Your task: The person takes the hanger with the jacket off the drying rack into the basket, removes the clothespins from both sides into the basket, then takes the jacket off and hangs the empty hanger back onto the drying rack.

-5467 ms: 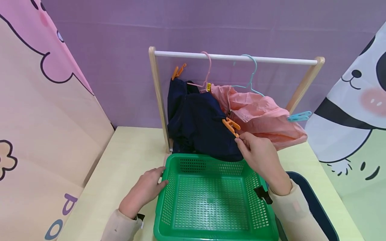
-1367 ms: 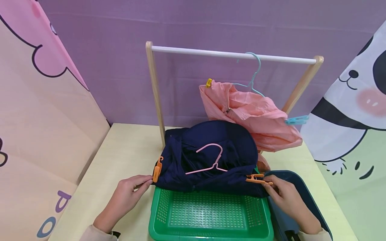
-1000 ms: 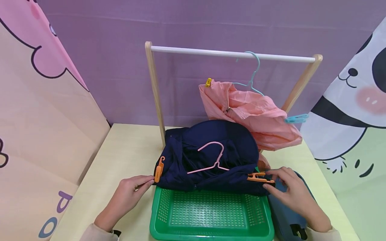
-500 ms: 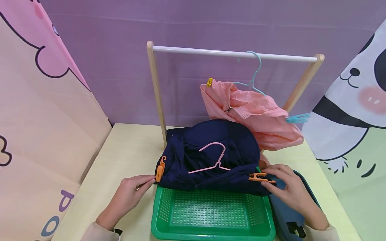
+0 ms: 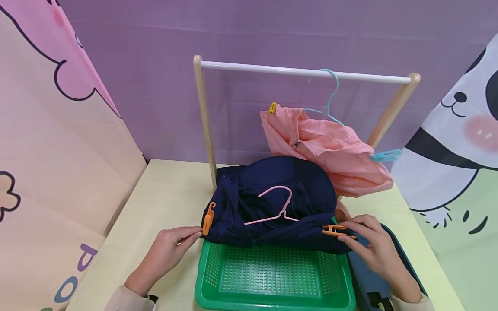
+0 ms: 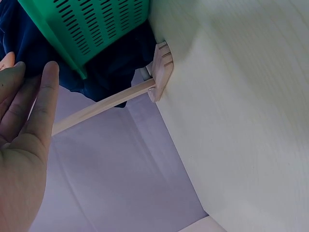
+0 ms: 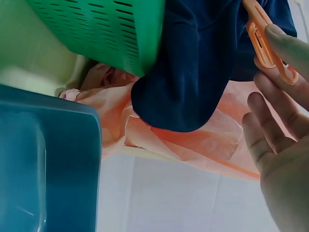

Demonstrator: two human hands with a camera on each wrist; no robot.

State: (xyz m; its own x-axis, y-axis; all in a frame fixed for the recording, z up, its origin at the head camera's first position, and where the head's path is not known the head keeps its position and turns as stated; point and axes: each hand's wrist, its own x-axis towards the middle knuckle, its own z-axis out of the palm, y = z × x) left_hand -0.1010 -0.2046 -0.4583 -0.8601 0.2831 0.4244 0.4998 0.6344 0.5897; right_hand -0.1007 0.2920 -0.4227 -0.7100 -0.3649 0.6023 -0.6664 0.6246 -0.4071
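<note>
A dark navy garment [image 5: 285,172] lies bunched across the back of the green basket [image 5: 268,304], a pink hanger [image 5: 283,211] in its opening. Each end bears an orange clothespin. Beside the left clothespin [image 5: 208,221], my left hand [image 5: 167,248] pinches the garment's corner between thumb and fingertips. My right hand [image 5: 375,248] has thumb and fingertips on the two handles of the right clothespin [image 5: 331,230]. In the right wrist view, the thumb and a finger lie on opposite sides of that clothespin [image 7: 263,41]; the other fingers are loose.
Behind stands a drying rack with a white rod [image 5: 272,68]. A pink garment [image 5: 327,151] hangs there on a light blue hanger [image 5: 330,97], with yellow [image 5: 273,108] and blue clothespins [image 5: 385,156] on it. A blue bin [image 5: 367,272] stands right of the basket.
The navy garment and pink hanger have come off the rod onto the basket. My left hand went from basket rim to garment corner. Lately, the right fingers have shifted on the clothespin's handles.
</note>
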